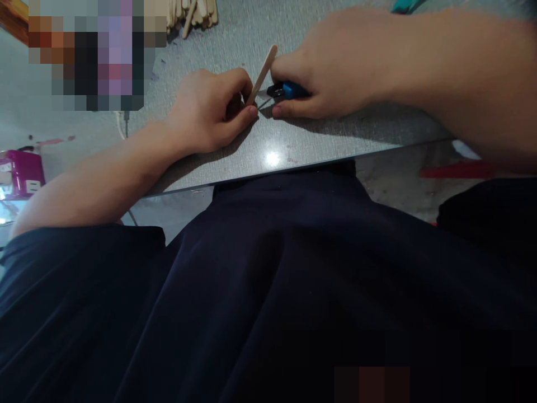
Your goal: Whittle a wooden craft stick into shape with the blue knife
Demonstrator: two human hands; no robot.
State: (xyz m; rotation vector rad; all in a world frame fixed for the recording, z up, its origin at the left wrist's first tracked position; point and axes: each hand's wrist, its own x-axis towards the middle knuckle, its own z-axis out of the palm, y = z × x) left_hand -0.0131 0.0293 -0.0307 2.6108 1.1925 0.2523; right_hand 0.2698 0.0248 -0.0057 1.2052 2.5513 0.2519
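Note:
A wooden craft stick (265, 68) is pinched between the thumb and fingers of my left hand (213, 109), its rounded end tilted up to the right. My right hand (308, 75) is closed around a utility knife (293, 89) with a blue and black body. The knife's blade points left and lies close beside the lower part of the stick. Whether blade and wood touch, I cannot tell. Both hands are low over the grey table (319, 137), near its front edge.
A pile of craft sticks (199, 14) lies at the back of the table. At the left are a white cable (121, 124) and a purple box (23, 170). A teal object (406, 5) shows behind my right wrist. A pixelated patch hides the upper left.

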